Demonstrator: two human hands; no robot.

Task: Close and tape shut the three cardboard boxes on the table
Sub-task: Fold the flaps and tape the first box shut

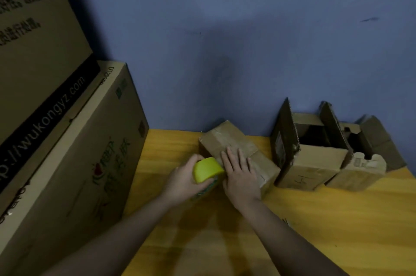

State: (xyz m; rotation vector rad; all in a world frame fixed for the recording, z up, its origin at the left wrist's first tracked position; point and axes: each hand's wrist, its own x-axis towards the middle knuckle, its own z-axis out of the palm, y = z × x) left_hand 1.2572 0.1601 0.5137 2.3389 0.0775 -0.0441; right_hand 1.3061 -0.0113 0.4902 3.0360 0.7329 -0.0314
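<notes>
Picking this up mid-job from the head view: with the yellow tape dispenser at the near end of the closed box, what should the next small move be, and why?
Probably draw the yellow tape dispenser along the top seam of the closed box, away from the person. The left hand grips it at the box's near end, and the right hand lies flat holding the flaps down. The two boxes to the right are still open.

I see open desk [315,230] in front of and to the right of my forearms, wide enough for either arm to sweep. On the left a big carton [74,163] walls off that side, with a second large carton [33,39] leaning above it. The closed box [236,142] sits centre-back under my right hand [240,176]. Two open boxes [315,158] with raised flaps block the right rear, leaving only a narrow gap beside the closed box. The blue wall [225,39] closes the back.
</notes>
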